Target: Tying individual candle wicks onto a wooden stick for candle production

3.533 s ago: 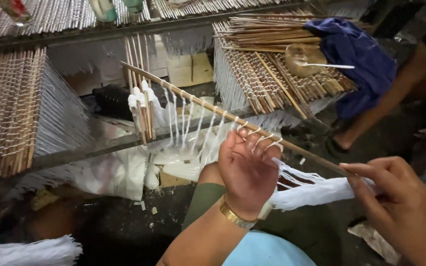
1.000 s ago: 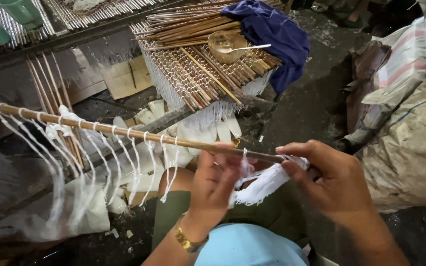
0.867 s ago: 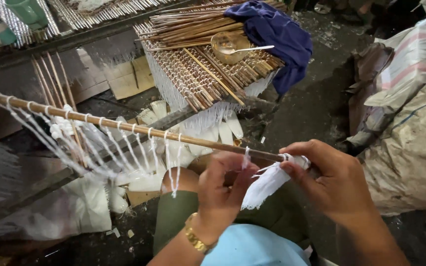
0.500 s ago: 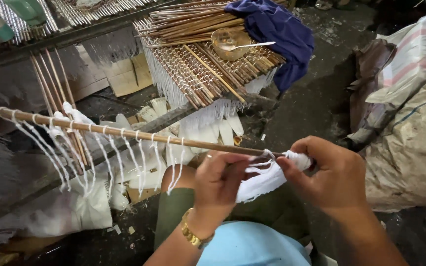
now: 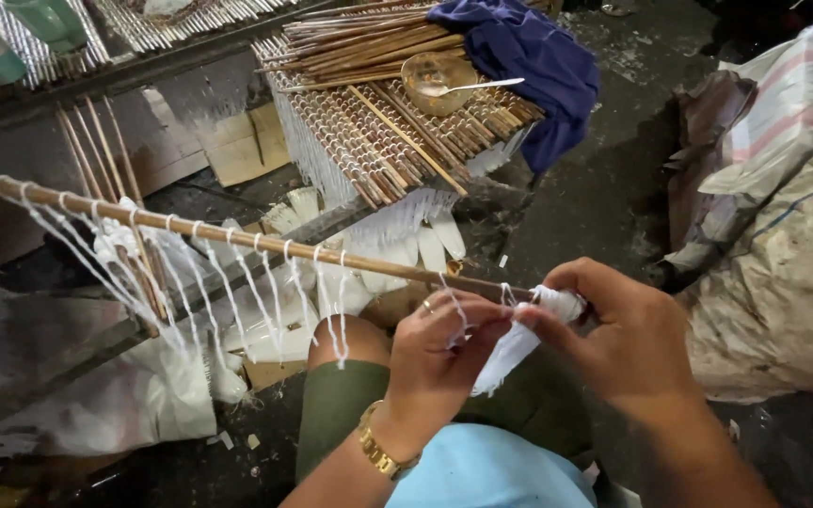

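Note:
A long bamboo stick [image 5: 237,235] runs from the left edge to my hands, with several white strings [image 5: 265,292] looped over it and hanging down. My right hand [image 5: 632,343] grips the stick's near end together with a bundle of white strings [image 5: 519,339]. My left hand [image 5: 439,362], with a gold watch on the wrist, pinches one white string beside that bundle, just under the stick.
A stack of strung bamboo sticks [image 5: 378,122] lies ahead, with a small bowl and spoon [image 5: 435,80] and a blue cloth [image 5: 529,56] on it. Woven sacks [image 5: 783,235] stand at the right. More strung sticks [image 5: 115,179] lean at the left over dark ground.
The view swung right and the stick now stretches left across it. My hands came together at the stick's near end, and my left fingers keep working a string from the bundle.

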